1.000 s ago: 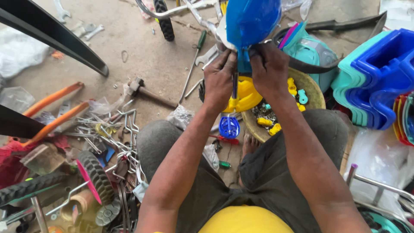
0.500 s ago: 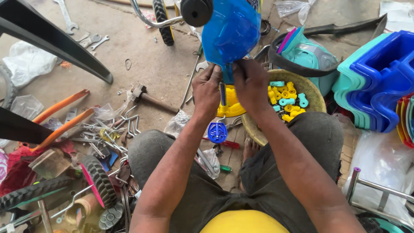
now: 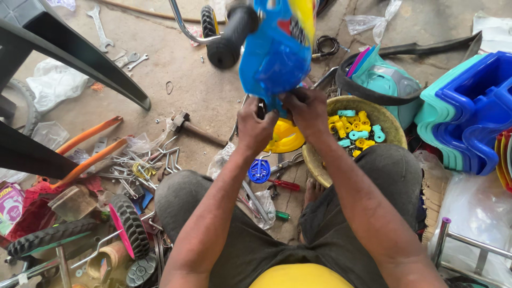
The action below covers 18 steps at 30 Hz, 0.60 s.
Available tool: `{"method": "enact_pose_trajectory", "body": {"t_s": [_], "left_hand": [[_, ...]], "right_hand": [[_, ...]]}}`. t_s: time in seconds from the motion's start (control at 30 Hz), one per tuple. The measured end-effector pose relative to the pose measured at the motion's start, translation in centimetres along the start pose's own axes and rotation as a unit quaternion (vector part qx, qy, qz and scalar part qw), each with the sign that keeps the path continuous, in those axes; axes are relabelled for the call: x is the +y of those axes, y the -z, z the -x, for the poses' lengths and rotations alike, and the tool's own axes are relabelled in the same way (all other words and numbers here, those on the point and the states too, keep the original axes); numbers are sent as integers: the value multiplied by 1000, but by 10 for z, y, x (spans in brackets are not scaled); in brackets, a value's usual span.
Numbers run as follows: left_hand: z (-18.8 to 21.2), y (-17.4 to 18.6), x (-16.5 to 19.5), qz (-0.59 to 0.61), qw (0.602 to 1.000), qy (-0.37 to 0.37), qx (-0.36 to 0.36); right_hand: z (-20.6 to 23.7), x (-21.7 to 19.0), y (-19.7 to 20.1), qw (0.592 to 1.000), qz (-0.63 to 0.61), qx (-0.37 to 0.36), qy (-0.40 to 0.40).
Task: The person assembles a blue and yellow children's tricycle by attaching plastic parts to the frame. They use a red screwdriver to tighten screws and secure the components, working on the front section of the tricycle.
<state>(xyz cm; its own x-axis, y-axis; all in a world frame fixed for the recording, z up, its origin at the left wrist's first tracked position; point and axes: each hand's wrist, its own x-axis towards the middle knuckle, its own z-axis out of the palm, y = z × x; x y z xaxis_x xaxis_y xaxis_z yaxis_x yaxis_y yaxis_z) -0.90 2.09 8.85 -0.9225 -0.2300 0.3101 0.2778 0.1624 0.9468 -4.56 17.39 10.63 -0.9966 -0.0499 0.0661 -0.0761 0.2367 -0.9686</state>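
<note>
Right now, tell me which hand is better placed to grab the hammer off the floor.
Left. The left hand grips the blue plastic body on the side where the hammer lies; the right hand would probably have to cross over.

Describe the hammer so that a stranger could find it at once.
Start at the blue plastic body that both hands hold up. Look down and left on the concrete floor: the hammer lies flat, alone among the metal rods with a wooden handle.

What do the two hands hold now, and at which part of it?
Both the left hand and the right hand grip the blue plastic toy body at its lower end.
</note>
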Motion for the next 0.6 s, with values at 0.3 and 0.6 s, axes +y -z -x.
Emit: {"method": "enact_pose_trajectory", "body": {"t_s": [0.3,0.6], "left_hand": [[32,-7,-76,-155,983,7,94],[30,24,-119,-191,977,54,78]], "right_hand": [[31,61,-51,975,93,39,196],[36,91,-90,962,164,18,218]]}}
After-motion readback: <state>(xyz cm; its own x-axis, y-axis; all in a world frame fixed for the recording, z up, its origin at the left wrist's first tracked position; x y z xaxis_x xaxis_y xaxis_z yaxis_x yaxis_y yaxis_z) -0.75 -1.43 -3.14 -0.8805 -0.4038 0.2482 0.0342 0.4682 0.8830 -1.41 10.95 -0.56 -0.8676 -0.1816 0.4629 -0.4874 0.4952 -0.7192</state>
